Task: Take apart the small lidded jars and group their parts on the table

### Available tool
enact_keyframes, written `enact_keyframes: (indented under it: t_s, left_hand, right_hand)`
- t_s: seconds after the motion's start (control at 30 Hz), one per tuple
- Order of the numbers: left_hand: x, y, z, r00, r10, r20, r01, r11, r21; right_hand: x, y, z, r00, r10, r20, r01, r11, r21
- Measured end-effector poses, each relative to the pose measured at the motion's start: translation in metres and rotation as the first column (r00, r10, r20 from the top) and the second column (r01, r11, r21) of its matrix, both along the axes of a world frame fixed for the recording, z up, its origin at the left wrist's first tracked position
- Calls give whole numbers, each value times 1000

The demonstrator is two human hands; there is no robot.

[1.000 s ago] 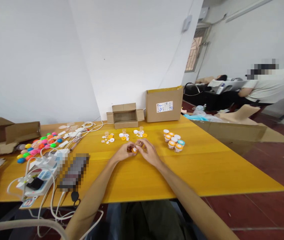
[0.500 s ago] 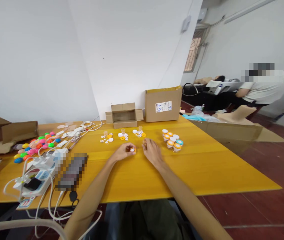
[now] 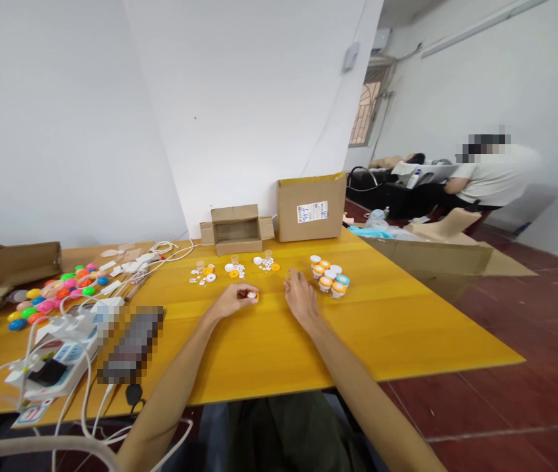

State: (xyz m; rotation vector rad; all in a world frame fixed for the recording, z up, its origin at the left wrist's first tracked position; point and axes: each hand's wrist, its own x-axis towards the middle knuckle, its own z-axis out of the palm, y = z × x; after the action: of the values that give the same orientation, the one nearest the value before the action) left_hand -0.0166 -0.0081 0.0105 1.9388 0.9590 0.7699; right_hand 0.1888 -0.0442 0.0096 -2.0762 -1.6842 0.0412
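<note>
I count two hands, three clusters of small parts (image 3: 233, 274) and about eight lidded jars (image 3: 338, 289) on the desk (image 3: 406, 334). Near frame centre, the left hand (image 3: 229, 301) curls its fingers around an orange-and-white piece (image 3: 253, 296), partly covering it. The right hand (image 3: 302, 298) is loosely bent left of the jars; I can't tell what its fingers hold. The frame cuts off the leftmost carton (image 3: 30, 263). I have room towards the desk's slanting right edge.
</note>
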Motion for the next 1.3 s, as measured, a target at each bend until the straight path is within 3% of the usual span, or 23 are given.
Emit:
enact_keyframes:
  t_s: [0.3,0.57,0.83,1.3]
  left_hand:
    - [3,-1,3,999,16,51,-17,1000,19]
    - [7,-1,5,991,105,83,-112,990,88]
    - [8,-2,8,974,177,140,-196,972,131]
    - [12,-9,12,958,250,141,-271,950,157]
  right_hand:
    - [5,9,-4,989,21,-146,-1,991,137]
    - [11,25,-18,973,47,-226,13,967,254]
    - [21,54,-20,968,-42,-247,107,960,258]
    - [20,110,-21,973,1,-230,66,957,284]
